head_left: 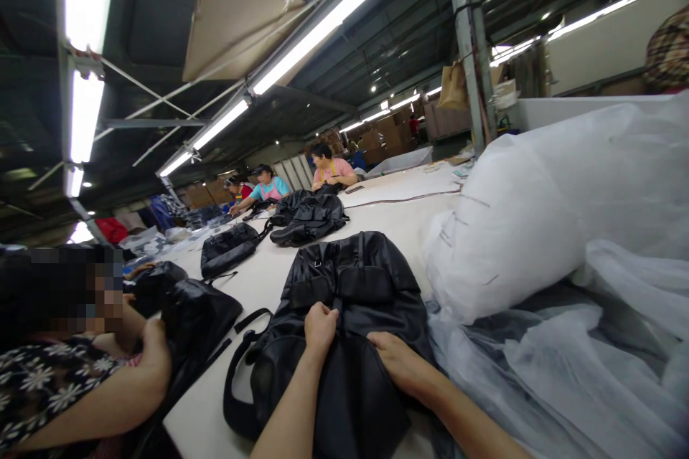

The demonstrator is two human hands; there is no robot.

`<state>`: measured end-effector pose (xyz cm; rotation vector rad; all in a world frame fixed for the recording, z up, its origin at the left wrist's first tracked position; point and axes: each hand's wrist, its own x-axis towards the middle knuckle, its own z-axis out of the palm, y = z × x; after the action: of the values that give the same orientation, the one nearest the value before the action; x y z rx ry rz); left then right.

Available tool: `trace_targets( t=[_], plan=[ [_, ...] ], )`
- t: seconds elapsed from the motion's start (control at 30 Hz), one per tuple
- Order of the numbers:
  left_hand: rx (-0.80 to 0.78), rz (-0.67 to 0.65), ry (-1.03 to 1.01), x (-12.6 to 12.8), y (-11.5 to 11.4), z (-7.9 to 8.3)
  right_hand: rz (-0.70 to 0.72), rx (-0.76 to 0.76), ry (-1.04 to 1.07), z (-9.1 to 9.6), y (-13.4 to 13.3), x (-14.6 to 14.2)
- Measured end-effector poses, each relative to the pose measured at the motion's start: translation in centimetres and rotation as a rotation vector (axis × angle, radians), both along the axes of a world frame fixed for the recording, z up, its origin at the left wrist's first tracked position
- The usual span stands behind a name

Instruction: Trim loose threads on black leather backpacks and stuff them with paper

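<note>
A black backpack (371,283) with two buckled front pockets lies before me on the pale worktable (199,409). My left hand (321,326) is closed in a pinch at the middle of the bag, by the narrow strap between the pockets. To the right of it, my right hand (395,358) grips an edge of the black material, thumb on top and the other fingers mostly hidden. One shoulder strap (237,380) loops out at the bag's left side.
Clear plastic bags (581,351) and a stuffed white plastic sack (527,222) crowd the right side. More black bags (309,215) lie farther up the table. A co-worker (69,366) handles black bags close on my left; several people sit at the far end.
</note>
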<state>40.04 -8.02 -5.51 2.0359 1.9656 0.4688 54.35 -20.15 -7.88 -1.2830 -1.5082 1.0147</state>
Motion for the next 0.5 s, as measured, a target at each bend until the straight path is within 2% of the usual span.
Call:
trace_targets(
  t=[0.1,0.17,0.27,0.33,0.37,0.4,0.5],
  plan=[
    [0.026,-0.075,0.114,0.3,-0.8,1.4,-0.024,0.019,0.012,1.2,0.0,0.4],
    [0.055,-0.128,0.177,-0.4,-1.6,2.5,-0.078,0.023,-0.001,2.0,0.4,1.4],
    [0.132,-0.111,0.247,-3.4,-1.9,4.2,-0.310,0.172,-0.127,2.2,1.4,3.9],
    [0.149,-0.006,0.273,-6.5,-1.2,4.9,-0.519,0.307,-0.251,1.1,2.2,5.6],
    [0.127,0.055,0.272,-8.1,-0.6,4.9,-0.592,0.326,-0.297,0.1,2.7,6.3],
    [0.087,0.105,0.259,-9.5,0.1,4.8,-0.625,0.282,-0.321,-1.0,3.2,6.9],
    [-0.032,0.166,0.173,-12.6,2.2,3.6,-0.529,0.107,-0.368,-4.3,4.9,8.0]
  ],
)
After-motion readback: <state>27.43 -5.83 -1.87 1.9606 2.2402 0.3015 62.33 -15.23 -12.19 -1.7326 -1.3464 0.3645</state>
